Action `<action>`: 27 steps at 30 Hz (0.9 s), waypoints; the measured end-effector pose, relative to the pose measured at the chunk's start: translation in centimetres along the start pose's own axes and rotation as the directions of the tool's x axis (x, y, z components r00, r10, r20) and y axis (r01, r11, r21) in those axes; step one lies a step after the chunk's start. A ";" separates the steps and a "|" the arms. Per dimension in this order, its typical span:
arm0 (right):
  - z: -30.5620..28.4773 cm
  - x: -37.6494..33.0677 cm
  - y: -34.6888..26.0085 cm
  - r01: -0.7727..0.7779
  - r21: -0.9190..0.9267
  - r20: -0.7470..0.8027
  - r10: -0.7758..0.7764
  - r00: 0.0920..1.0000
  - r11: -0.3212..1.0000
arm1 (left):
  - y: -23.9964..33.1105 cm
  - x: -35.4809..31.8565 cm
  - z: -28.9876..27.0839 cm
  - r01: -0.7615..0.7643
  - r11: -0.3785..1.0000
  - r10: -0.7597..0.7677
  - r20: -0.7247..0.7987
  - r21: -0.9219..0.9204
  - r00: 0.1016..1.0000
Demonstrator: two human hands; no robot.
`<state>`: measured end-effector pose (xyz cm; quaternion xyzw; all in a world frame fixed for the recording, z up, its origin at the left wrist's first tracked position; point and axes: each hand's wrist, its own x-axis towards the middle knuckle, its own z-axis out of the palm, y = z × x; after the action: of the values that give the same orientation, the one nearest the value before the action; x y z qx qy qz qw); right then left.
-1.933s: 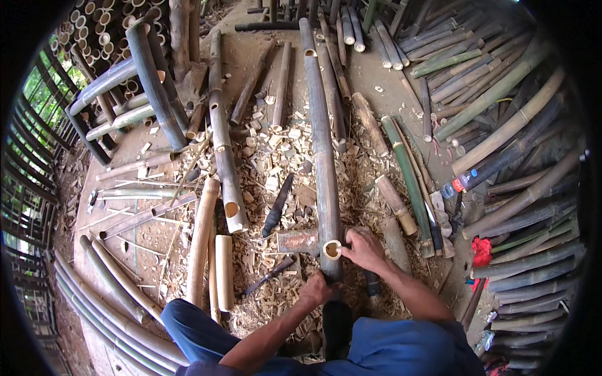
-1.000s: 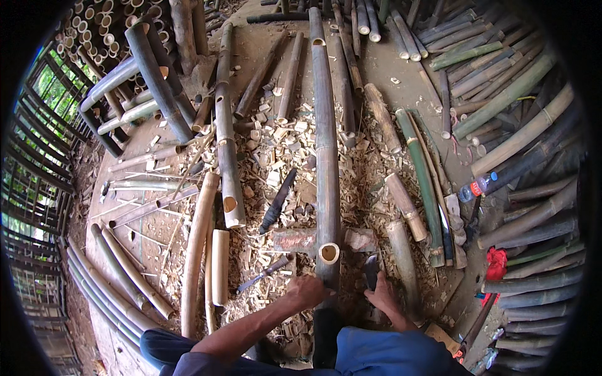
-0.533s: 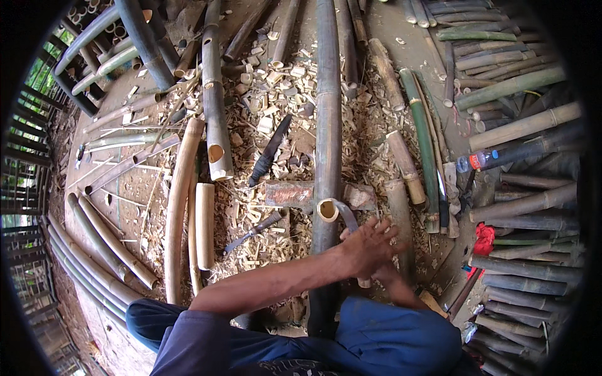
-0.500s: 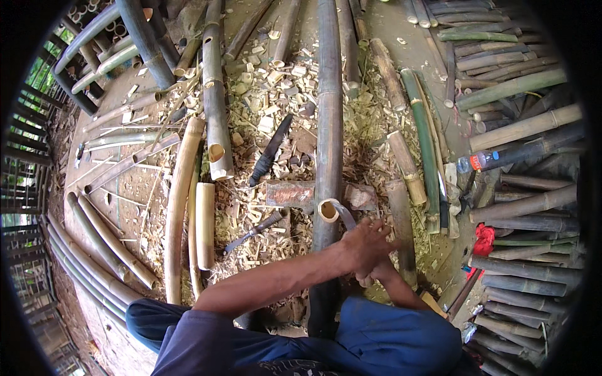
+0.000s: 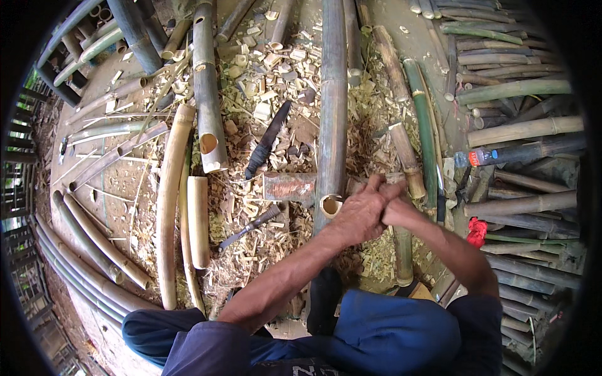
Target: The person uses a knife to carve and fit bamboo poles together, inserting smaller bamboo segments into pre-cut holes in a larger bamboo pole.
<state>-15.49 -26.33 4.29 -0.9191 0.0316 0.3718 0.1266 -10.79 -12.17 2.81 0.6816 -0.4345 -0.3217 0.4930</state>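
A long grey-brown bamboo pole (image 5: 332, 119) runs lengthwise in front of me. Near its close end a rounded opening (image 5: 331, 205) shows a pale cut rim. Just right of that opening, my left hand (image 5: 359, 216) is closed, its fingers bunched against the other hand. My right hand (image 5: 400, 203) is closed too, pressed on the left one and slightly blurred. Whatever they grip is hidden by the fingers. A wooden block (image 5: 288, 187) lies crosswise under the pole. To the left, a small knife (image 5: 251, 227) rests on the shavings, with a dark-handled large knife (image 5: 268, 141) farther off.
Wood chips (image 5: 269, 88) cover the floor. Pale bamboo lengths (image 5: 170, 207) and a holed bamboo tube (image 5: 207, 94) lie left; a green bamboo piece (image 5: 424, 131) lies right. Stacked bamboo (image 5: 520, 207) fills the right side, with a plastic bottle (image 5: 475, 158) and red bag (image 5: 476, 232).
My hands have moved up and closer together beside the opening, and the right forearm has swung outward. A curved metal blade seen at the opening before is now out of sight.
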 end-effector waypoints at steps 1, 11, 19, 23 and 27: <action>-0.4 0.2 0.4 0.029 -0.026 -0.008 -0.030 1.000 0.999 | -0.1 -0.2 0.0 0.003 1.000 -0.003 -0.066 -0.003 0.998; -0.7 7.6 1.1 0.356 -0.752 -0.088 -0.619 0.780 0.556 | -1.5 -0.8 2.8 -0.003 0.999 -0.036 -0.764 -0.050 0.644; 1.9 -0.2 2.5 0.413 -0.207 -0.066 -0.434 0.899 0.887 | 0.0 -2.5 7.4 0.130 0.989 -0.079 -0.483 0.074 0.872; 5.9 -0.8 3.2 0.334 -0.031 -0.111 -0.335 0.936 0.942 | 1.1 -3.7 5.0 0.164 0.985 -0.149 -0.212 0.055 0.966; 11.1 -0.5 0.7 0.062 0.280 -0.027 -0.057 0.998 0.958 | 0.8 -3.8 2.7 0.194 0.961 -0.229 0.171 0.198 0.958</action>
<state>-23.44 -24.20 -3.23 -0.8959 0.0575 0.3510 0.2664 -14.94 -9.94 2.78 0.7316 -0.4314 -0.3967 0.3482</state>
